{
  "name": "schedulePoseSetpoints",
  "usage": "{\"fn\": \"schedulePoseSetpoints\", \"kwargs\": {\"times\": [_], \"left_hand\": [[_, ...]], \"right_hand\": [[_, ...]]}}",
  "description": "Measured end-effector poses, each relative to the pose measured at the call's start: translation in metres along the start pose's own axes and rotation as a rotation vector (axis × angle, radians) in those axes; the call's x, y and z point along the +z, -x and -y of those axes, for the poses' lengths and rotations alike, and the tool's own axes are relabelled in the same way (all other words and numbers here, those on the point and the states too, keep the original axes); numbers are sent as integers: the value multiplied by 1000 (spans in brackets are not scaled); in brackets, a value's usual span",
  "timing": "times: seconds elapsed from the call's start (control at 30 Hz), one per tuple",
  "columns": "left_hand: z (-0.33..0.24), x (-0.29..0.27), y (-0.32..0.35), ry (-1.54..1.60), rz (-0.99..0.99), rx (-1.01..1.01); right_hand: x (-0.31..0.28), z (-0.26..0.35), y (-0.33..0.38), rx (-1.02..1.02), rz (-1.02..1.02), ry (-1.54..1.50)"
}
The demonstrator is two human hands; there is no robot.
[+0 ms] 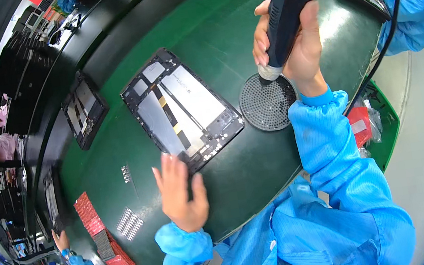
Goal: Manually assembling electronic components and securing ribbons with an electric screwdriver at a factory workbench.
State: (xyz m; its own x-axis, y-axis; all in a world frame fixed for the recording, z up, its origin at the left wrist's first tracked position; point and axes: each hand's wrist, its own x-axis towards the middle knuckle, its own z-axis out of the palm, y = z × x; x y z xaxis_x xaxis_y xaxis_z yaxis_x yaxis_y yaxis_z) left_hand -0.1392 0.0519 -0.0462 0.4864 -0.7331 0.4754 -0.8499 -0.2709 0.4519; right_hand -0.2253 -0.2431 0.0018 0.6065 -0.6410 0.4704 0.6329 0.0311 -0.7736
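Note:
My right hand (303, 59) is wrapped round a black electric screwdriver (287, 12). Its pale nose points down over a round, perforated screw tray (267, 106), where dark screws show toward the right side. Left of the tray lies an opened tablet (182, 107) with its silver battery and dark flat cables bare. My left hand (183, 195) is by the tablet's near corner, fingers stretched out and thumb apart, holding nothing. Whether its fingertips touch the tablet I cannot tell. The screwdriver's tip is hidden against the tray.
A second opened device (85, 110) rests at the left edge. Red packaging strips (96, 228), a sheet of small silver pieces (129, 223) and small dark parts (126, 174) lie nearer. A green bin (385, 123) stands right, below the black cord (389, 36). Co-workers' blue sleeves (411, 15) show at the sides.

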Motion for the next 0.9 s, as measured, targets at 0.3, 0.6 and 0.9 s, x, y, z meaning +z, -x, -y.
{"fn": "schedulePoseSetpoints", "kwargs": {"times": [0.3, 0.6, 0.9], "left_hand": [[25, 25, -21, 371, -91, -161], [50, 40, -42, 715, -333, -323], [28, 35, -15, 664, -273, -321]], "right_hand": [[32, -27, 4, 354, 304, -91], [47, -32, 18, 487, 212, -133], [35, -20, 47, 551, 351, -80]]}}
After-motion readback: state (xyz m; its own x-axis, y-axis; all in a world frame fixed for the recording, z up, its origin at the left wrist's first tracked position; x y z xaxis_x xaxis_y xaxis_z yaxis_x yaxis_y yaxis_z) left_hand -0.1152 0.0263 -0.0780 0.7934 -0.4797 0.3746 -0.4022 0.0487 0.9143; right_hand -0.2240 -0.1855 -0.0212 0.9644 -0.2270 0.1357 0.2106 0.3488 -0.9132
